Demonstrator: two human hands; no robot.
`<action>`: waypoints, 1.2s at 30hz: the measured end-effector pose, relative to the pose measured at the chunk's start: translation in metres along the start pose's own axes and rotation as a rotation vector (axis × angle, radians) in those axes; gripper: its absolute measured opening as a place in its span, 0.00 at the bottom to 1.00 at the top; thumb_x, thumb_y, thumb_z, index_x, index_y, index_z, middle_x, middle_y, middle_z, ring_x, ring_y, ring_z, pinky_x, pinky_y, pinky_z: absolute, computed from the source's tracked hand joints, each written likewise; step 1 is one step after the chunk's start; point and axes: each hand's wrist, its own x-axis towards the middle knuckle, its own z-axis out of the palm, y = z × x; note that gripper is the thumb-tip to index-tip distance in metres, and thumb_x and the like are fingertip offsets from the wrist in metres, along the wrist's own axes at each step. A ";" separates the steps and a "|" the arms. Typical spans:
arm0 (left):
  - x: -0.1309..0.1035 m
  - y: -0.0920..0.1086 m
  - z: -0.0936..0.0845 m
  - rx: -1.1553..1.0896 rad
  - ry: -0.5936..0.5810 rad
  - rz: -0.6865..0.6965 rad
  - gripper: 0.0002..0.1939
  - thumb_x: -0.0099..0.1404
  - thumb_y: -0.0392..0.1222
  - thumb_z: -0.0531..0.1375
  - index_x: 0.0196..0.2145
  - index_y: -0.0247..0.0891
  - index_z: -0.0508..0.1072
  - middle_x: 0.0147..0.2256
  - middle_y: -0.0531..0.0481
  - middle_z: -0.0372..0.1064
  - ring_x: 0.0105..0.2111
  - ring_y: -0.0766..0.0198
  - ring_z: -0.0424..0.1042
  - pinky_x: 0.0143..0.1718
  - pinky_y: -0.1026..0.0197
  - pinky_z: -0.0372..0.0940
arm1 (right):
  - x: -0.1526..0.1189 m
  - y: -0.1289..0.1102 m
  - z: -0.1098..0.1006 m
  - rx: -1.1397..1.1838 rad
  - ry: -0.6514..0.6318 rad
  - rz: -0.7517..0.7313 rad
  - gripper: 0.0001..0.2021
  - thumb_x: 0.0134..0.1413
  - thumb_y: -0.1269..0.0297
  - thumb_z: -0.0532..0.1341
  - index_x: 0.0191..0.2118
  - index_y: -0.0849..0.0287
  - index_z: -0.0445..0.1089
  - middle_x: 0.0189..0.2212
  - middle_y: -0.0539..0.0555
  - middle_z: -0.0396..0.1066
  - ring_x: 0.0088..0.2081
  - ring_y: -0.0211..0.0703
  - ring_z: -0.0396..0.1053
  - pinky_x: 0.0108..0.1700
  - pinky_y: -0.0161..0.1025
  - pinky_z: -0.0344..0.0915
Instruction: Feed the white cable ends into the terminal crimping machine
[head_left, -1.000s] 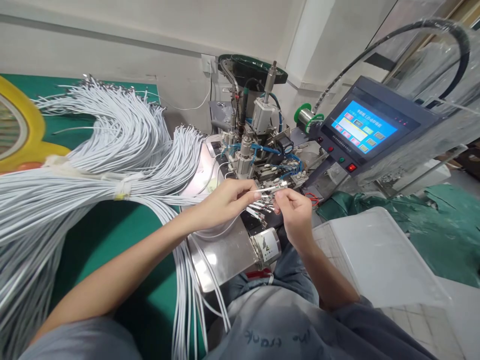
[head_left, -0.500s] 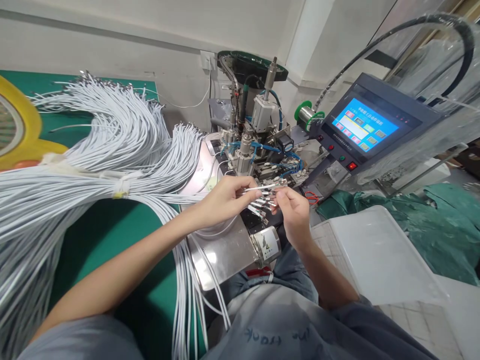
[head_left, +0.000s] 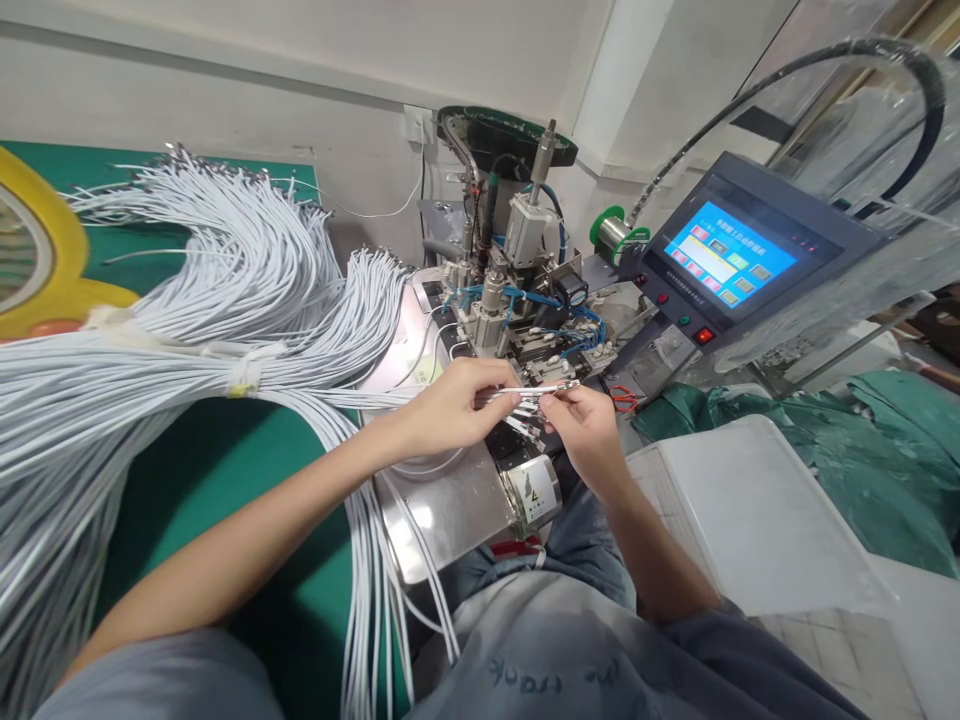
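My left hand (head_left: 469,405) is closed round several white cables (head_left: 534,391), thumb on top. Their metal-tipped ends point to the right, toward my other hand. With its fingers pinched at those ends, my right hand (head_left: 585,420) grips a cable close to its metal connector (head_left: 571,385). Other cable tips (head_left: 523,428) fan out below, between the two hands. Both hands are just in front of the bench machine (head_left: 495,310) with its cylinders and blue air tubes. Fingers partly hide how many cables each hand grips.
A large tied bundle of white cables (head_left: 247,260) covers the green table (head_left: 195,490) on my left. A yellow fan (head_left: 64,260) stands at the far left. Right of the machine are a solder wire spool (head_left: 615,232), a lit control screen (head_left: 731,255) and a white tray (head_left: 757,510).
My right hand has shifted slightly right and down, its fingers now further under the cable ends. The upper cable has come down a little. My left hand stays nearly in place.
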 end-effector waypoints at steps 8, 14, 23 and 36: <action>0.001 0.003 0.002 0.017 0.056 -0.022 0.13 0.63 0.39 0.52 0.21 0.34 0.64 0.22 0.54 0.61 0.23 0.71 0.57 0.24 0.68 0.51 | 0.000 0.006 -0.001 -0.017 -0.007 -0.021 0.07 0.48 0.63 0.58 0.26 0.61 0.68 0.19 0.47 0.62 0.20 0.32 0.56 0.23 0.32 0.56; 0.002 0.001 0.002 -0.007 0.045 -0.038 0.14 0.63 0.40 0.52 0.21 0.34 0.62 0.21 0.55 0.58 0.22 0.72 0.56 0.24 0.68 0.51 | 0.000 0.008 -0.001 -0.017 -0.012 -0.001 0.07 0.49 0.63 0.58 0.26 0.61 0.67 0.18 0.46 0.61 0.19 0.32 0.56 0.22 0.32 0.56; 0.003 0.003 0.002 -0.043 0.071 -0.063 0.12 0.63 0.40 0.52 0.24 0.34 0.67 0.23 0.54 0.61 0.23 0.72 0.58 0.24 0.69 0.52 | 0.003 0.010 -0.005 0.113 0.033 0.020 0.06 0.46 0.62 0.60 0.29 0.60 0.69 0.25 0.48 0.68 0.21 0.31 0.61 0.24 0.32 0.60; 0.001 -0.003 0.004 -0.116 0.046 -0.116 0.13 0.63 0.44 0.54 0.28 0.33 0.72 0.24 0.52 0.66 0.24 0.72 0.60 0.22 0.71 0.53 | 0.006 0.012 -0.011 0.046 0.022 -0.023 0.05 0.45 0.64 0.61 0.30 0.59 0.69 0.26 0.50 0.69 0.27 0.36 0.66 0.25 0.31 0.64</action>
